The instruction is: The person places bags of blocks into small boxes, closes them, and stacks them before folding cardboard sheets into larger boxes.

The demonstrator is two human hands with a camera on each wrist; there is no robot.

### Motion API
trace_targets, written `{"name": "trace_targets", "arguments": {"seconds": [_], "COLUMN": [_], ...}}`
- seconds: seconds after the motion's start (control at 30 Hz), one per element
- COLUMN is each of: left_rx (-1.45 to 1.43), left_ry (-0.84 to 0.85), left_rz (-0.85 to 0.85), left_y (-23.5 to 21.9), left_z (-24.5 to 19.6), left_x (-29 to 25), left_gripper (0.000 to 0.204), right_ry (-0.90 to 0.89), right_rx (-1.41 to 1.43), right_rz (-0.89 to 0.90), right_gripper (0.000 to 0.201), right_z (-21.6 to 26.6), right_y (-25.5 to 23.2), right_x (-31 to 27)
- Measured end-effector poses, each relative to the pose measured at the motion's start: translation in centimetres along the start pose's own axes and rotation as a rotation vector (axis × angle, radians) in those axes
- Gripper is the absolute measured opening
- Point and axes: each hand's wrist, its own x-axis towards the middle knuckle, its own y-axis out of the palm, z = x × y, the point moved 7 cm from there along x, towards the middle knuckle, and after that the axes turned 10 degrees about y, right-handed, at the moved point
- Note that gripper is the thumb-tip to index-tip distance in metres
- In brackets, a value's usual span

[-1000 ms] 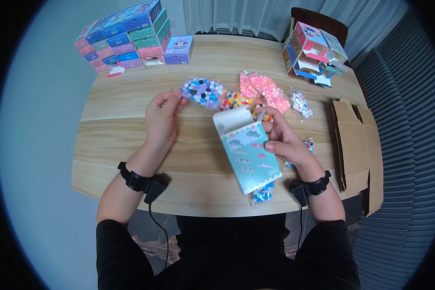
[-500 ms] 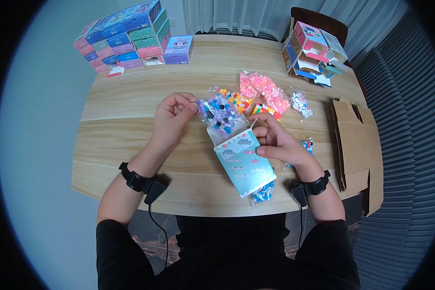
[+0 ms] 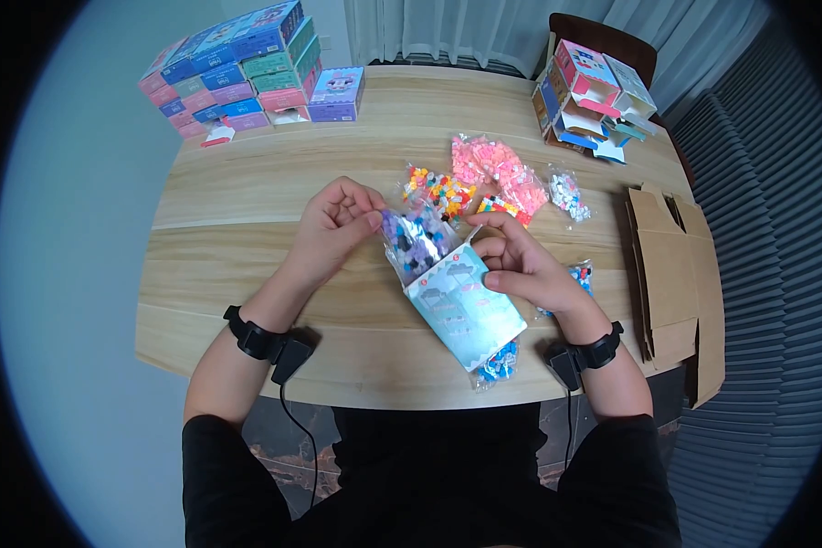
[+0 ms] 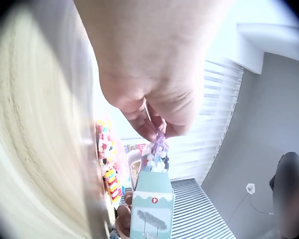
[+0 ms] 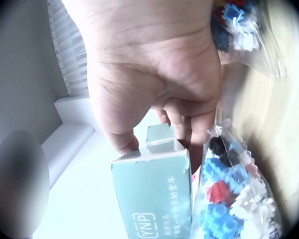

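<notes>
My left hand (image 3: 338,224) pinches the top corner of a clear bag of purple, blue and black building bricks (image 3: 417,242). The lower part of that bag is inside the open end of a light teal box (image 3: 466,310), hidden by its front wall. My right hand (image 3: 525,265) grips the box by its right side, thumb on the front and fingers behind. In the left wrist view the bag (image 4: 157,157) hangs from the fingertips into the box (image 4: 152,204). Beside the box, the right wrist view shows a bag of blue, white and red bricks (image 5: 229,194).
Bags of pink bricks (image 3: 498,169) and yellow-red bricks (image 3: 443,190) lie beyond the box, a white-blue bag (image 3: 569,196) to their right. Stacked boxes (image 3: 233,73) stand back left, opened boxes (image 3: 598,91) back right. Flattened cardboard (image 3: 676,283) lies at the right edge.
My left hand has moved right, bringing the purple-blue bag from beside the box to its opening and partly in. The box has tilted a little in my right hand.
</notes>
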Motion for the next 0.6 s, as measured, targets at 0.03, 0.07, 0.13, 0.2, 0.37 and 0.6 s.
{"name": "trace_targets", "arguments": {"seconds": [0.03, 0.07, 0.13, 0.2, 0.37, 0.6], "left_rx": [0.004, 0.008, 0.014, 0.009, -0.014, -0.039], "left_ry": [-0.03, -0.061, -0.095, -0.094, -0.034, 0.027], "left_rz": [0.019, 0.038, 0.046, 0.039, -0.003, -0.011], "left_y": [0.19, 0.42, 1.0, 1.0, 0.57, 0.42], "left_z": [0.23, 0.4, 0.16, 0.06, -0.16, 0.01], "left_x": [-0.07, -0.11, -0.23, -0.22, -0.07, -0.15], "left_gripper": [0.014, 0.014, 0.016, 0.016, 0.017, 0.015], "right_ry": [0.001, 0.003, 0.021, 0.026, 0.0, -0.019], "right_rx": [-0.004, -0.007, 0.011, 0.025, 0.024, 0.017], "right_rz": [0.003, 0.006, 0.005, 0.003, -0.008, 0.006], "right_gripper": [0.07, 0.069, 0.07, 0.07, 0.07, 0.068], "right_z": [-0.06, -0.1, -0.09, -0.11, 0.08, 0.02], "right_y": [0.09, 0.19, 0.39, 0.5, 0.4, 0.36], "right_x": [0.0, 0.03, 0.0, 0.09, 0.08, 0.07]}}
